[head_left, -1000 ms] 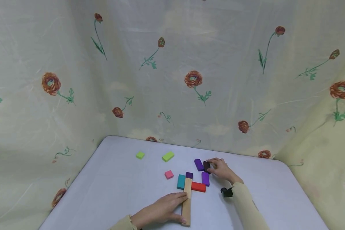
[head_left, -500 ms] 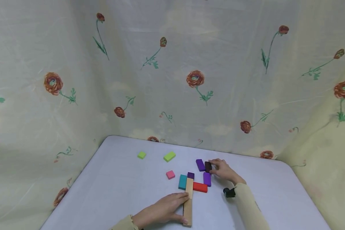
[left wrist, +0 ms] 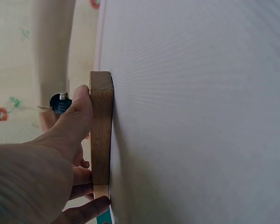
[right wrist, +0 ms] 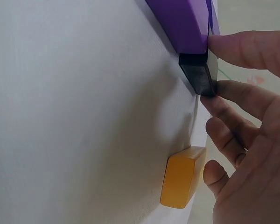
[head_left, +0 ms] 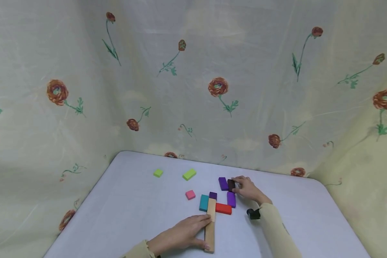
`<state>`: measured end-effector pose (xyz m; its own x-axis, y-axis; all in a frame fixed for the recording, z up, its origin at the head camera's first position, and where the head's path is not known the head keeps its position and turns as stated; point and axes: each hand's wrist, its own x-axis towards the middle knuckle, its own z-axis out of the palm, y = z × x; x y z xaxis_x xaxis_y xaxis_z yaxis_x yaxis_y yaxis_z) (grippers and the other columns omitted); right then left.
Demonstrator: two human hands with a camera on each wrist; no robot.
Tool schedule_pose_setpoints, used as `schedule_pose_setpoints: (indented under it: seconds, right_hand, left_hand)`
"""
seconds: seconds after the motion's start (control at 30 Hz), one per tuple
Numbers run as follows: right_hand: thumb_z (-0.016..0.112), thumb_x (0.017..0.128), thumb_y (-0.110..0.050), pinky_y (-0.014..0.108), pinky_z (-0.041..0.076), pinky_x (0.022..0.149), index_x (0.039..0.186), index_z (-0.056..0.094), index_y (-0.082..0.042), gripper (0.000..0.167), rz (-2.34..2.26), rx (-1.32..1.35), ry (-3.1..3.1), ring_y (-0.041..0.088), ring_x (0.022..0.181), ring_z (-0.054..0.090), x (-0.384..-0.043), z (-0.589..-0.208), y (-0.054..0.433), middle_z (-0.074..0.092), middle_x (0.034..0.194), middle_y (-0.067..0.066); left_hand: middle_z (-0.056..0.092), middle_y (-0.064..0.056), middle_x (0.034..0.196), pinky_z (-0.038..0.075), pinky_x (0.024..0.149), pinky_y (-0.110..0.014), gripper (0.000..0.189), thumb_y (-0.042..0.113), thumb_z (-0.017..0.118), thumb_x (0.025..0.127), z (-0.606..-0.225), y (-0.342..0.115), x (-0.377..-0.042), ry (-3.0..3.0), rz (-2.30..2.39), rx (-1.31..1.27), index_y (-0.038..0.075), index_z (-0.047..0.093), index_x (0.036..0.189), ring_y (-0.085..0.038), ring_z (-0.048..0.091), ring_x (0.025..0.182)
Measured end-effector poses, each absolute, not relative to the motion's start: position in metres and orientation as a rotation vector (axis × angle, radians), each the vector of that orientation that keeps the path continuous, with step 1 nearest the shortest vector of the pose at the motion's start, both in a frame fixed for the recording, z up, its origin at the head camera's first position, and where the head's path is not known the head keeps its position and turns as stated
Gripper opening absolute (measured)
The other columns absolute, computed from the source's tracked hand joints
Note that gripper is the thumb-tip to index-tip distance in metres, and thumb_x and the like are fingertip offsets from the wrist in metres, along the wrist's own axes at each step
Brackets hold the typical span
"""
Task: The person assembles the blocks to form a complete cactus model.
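Note:
My left hand point(head_left: 191, 231) rests on two plain wooden blocks point(head_left: 210, 231) laid end to end. Its fingers touch near their joint, its thumb near the close end; the left wrist view shows the thumb point(left wrist: 79, 109) along one face. Farther back, my right hand point(head_left: 249, 190) pinches a black block point(right wrist: 199, 77) between thumb and fingertips. That block meets a purple block point(right wrist: 184, 23) end to end, beside another purple block point(head_left: 223, 184). A red block point(head_left: 223, 208) and a teal block point(head_left: 204, 202) flank the wooden row, with a dark purple block point(head_left: 213, 195) at its far end.
A pink block point(head_left: 190, 194) and two lime green blocks point(head_left: 189, 174) lie on the white table point(head_left: 132, 208) to the left and back. An orange block point(right wrist: 179, 179) stands near my right fingers. Flowered cloth point(head_left: 193, 89) hangs behind the table and at both sides.
Both hands stay where they were, the left on the wooden blocks and the right on the black block. The view shifts slightly between frames.

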<state>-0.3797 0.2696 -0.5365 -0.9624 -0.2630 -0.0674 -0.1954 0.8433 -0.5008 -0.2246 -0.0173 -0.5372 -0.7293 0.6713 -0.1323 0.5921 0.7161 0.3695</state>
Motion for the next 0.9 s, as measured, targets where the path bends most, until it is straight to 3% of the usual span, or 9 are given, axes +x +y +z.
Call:
schedule_pose_setpoints:
  seconds: [0.9]
  right_hand:
    - [0.064,0.092,-0.021,0.051,0.045,0.096,0.14,0.05,-0.005,0.053,-0.807,-0.321,2.894,0.03,0.116,0.046,-0.3742,-0.5399,0.2595,0.051,0.135,0.016]
  left_hand:
    - [0.038,0.006,0.153,0.042,0.109,-0.032,0.089,0.07,0.058,0.076,-0.5395,-0.0178,-0.2252,2.676,0.443,1.025,0.018,0.041,0.147,-0.011,0.042,0.136]
